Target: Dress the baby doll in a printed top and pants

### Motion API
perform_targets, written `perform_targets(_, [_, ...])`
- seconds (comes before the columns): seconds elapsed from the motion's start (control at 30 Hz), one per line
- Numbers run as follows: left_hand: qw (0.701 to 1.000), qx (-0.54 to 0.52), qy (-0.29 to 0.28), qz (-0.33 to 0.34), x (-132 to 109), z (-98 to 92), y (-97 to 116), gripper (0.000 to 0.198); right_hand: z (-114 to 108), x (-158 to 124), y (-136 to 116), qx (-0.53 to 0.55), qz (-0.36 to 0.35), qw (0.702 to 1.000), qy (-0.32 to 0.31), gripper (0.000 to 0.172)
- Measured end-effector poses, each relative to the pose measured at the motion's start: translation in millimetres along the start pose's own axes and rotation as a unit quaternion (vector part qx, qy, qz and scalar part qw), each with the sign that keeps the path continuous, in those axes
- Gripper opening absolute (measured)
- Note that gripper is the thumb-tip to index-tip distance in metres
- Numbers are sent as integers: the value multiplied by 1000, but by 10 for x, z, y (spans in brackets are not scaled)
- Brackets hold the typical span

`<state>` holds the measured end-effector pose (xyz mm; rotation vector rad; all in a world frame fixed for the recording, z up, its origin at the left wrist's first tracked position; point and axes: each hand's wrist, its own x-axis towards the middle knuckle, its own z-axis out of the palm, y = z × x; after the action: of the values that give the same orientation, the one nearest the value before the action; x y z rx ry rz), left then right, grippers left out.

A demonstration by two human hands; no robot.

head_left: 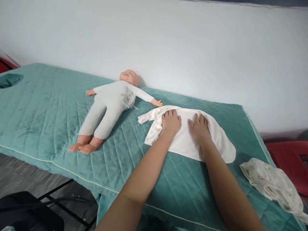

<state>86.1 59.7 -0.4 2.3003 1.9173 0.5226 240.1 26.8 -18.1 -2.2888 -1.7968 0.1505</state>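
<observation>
A baby doll (109,106) in a pale grey-white suit lies on its back on the green quilted bed (48,115), head toward the wall. To its right a white baby garment (185,142) is spread flat on the cover. My left hand (170,122) lies flat on the garment's left part, fingers stretched out. My right hand (199,127) presses flat on its middle, fingers together and extended. Neither hand grips anything.
A second crumpled patterned cloth (271,184) lies at the bed's right corner. A red seat (288,160) stands beyond the right edge. A white wall (192,48) runs behind the bed. A dark object (26,211) and black frame legs are on the floor at lower left.
</observation>
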Motion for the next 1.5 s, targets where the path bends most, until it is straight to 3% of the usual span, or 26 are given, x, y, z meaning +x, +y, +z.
perform_targets(0.27, [1000,-6,31,0,-9,25,-8,52,-11,9,19,8,-16,1000,9,75])
perform_targets(0.4, [1000,-6,19,2,0,40,-2,48,5,-54,-15,4,-24,999,27,72])
perform_targets(0.53, [1000,-3,21,2,-8,37,3,47,-8,-163,-82,-44,-97,994,39,69])
perform_targets(0.67, [1000,-6,20,5,-26,8,-1,41,-37,-226,-119,-53,-203,978,2,64])
perform_targets(0.93, [998,-24,26,53,-87,-88,-36,30,-28,-177,-105,-40,-204,978,-6,60])
perform_targets(1.13, [992,-46,40,113,-500,-242,-174,32,-95,-190,-90,79,-216,973,-3,61])
perform_targets(1.27, [997,-3,53,58,-887,-375,-360,32,-92,-296,-245,244,-227,943,-4,57])
perform_targets(1.4, [997,29,54,-35,-1100,-463,-502,28,-19,-254,-592,389,-138,910,-38,65])
perform_targets(1.5, [996,31,58,-60,-1117,-479,-536,24,15,-75,-862,453,-46,888,-63,74])
